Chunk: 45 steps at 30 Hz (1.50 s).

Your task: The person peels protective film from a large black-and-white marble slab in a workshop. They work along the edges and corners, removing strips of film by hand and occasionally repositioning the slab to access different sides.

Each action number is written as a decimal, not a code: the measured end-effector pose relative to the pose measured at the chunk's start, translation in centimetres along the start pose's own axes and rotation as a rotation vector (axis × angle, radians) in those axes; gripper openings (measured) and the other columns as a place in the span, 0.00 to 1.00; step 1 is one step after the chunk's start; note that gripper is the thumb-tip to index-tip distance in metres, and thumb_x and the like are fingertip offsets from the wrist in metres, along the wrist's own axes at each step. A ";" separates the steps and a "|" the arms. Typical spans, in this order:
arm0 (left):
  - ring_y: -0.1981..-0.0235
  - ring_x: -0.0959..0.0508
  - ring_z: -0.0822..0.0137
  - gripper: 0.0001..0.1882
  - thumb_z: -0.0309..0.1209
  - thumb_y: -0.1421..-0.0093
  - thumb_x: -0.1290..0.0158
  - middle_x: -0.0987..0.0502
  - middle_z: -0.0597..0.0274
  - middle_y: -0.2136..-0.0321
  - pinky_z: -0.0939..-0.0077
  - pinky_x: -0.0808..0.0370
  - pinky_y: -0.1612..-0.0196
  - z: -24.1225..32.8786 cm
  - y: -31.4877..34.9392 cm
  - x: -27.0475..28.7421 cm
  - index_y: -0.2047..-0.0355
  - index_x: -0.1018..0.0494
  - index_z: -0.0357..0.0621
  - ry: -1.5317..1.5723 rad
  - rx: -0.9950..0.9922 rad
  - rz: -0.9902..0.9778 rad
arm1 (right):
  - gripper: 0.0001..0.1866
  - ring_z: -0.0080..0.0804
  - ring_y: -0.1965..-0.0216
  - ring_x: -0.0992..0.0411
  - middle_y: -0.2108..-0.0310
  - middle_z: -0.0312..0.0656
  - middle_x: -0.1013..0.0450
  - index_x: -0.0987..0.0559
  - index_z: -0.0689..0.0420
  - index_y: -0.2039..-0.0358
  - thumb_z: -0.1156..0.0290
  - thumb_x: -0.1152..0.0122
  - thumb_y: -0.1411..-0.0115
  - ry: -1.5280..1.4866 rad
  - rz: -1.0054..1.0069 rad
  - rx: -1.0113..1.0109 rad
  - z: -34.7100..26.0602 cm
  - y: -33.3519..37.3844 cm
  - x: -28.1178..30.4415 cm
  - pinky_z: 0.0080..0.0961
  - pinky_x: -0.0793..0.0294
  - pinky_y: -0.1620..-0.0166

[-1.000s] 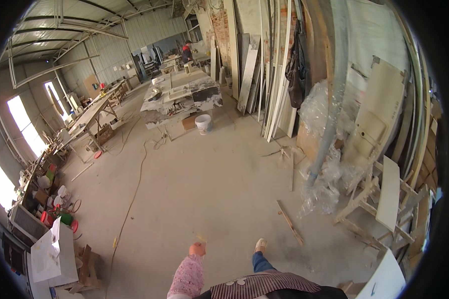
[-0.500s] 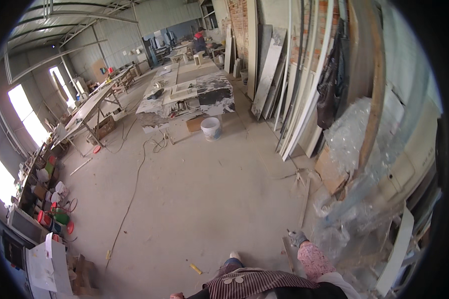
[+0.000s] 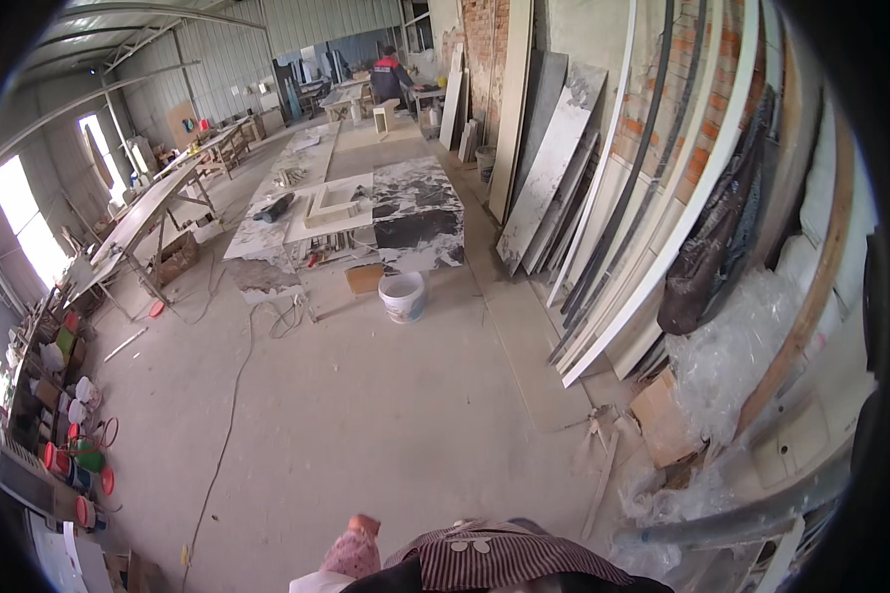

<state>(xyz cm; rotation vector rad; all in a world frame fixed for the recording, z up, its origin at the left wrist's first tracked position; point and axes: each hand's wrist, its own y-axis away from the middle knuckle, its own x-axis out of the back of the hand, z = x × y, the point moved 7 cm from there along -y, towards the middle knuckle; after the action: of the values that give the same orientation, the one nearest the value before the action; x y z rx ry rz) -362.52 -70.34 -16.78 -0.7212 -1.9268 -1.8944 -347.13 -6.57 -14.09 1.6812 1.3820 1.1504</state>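
At the lower edge my left hand shows in front of my body, below a pink patterned sleeve. The hand is small and foreshortened, so its fingers cannot be made out. Bare floor lies around it, and it touches nothing that I can see. My right hand is out of the picture. The striped apron on my body fills the bottom middle. Ahead stands a worktable topped with marbled slabs, with a pale rectangular frame lying on it. A white bucket stands at its near end.
White and dark strips and stone slabs lean along the right wall. Clear plastic wrap and a cardboard piece lie nearby. Buckets line the left side. A cable crosses the floor. A person stands far ahead.
My view has moved forward, so the worktable and bucket look nearer. My gloved right hand, earlier at the lower right, has left the picture. My left hand has come further in.
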 end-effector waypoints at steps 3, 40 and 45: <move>0.77 0.19 0.68 0.14 0.42 0.43 0.41 0.17 0.61 0.76 0.70 0.21 0.69 3.2 -3.2 14.8 0.71 0.17 0.44 0.732 0.073 0.281 | 0.14 0.30 0.78 0.27 0.80 0.35 0.28 0.21 0.57 0.72 0.61 0.44 0.36 -0.084 0.079 -0.089 -3.1 -0.9 3.5 0.33 0.27 0.77; 0.76 0.18 0.66 0.14 0.37 0.42 0.36 0.20 0.56 0.80 0.71 0.22 0.70 4.4 -38.0 70.1 0.70 0.21 0.37 1.887 0.591 0.747 | 0.09 0.20 0.62 0.26 0.65 0.34 0.22 0.20 0.61 0.57 0.74 0.34 0.37 0.863 -0.616 1.048 -121.7 -18.2 -26.3 0.21 0.25 0.55; 0.78 0.22 0.72 0.13 0.36 0.36 0.40 0.21 0.61 0.78 0.75 0.24 0.72 3.3 -38.4 77.2 0.70 0.24 0.37 2.245 0.468 0.860 | 0.08 0.30 0.64 0.24 0.67 0.42 0.21 0.20 0.61 0.60 0.73 0.35 0.39 1.108 -0.560 1.242 -126.7 -19.0 -36.7 0.27 0.24 0.55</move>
<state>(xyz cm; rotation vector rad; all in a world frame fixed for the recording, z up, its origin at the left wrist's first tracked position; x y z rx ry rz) -446.86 -57.40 -4.21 0.6102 -0.2444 -0.5500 -472.98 -42.88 10.37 0.9674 3.4868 0.8707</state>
